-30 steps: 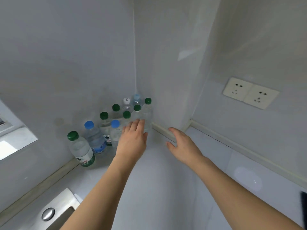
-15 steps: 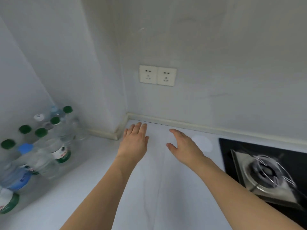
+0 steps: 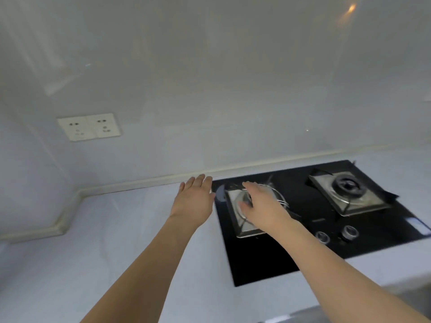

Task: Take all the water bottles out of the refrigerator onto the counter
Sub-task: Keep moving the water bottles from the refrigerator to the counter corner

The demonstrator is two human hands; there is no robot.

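No water bottle and no refrigerator are in view now. My left hand (image 3: 194, 201) is stretched out flat, fingers straight, over the white counter (image 3: 105, 241) beside the hob's left edge, and holds nothing. My right hand (image 3: 262, 206) is also held out with relaxed fingers, above the left burner (image 3: 238, 220) of the black hob, and it is empty too. Both forearms reach in from the bottom of the frame.
A black glass gas hob (image 3: 303, 250) with two burners and two knobs (image 3: 335, 235) fills the right half of the counter. The right burner (image 3: 347, 194) is uncovered. A double wall socket (image 3: 89, 127) sits on the back wall at left. The counter's front edge runs at lower right.
The view has swung right: the cluster of bottles in the counter's corner slid out of frame at left, and the hob came in. Both hands stay empty and outstretched.
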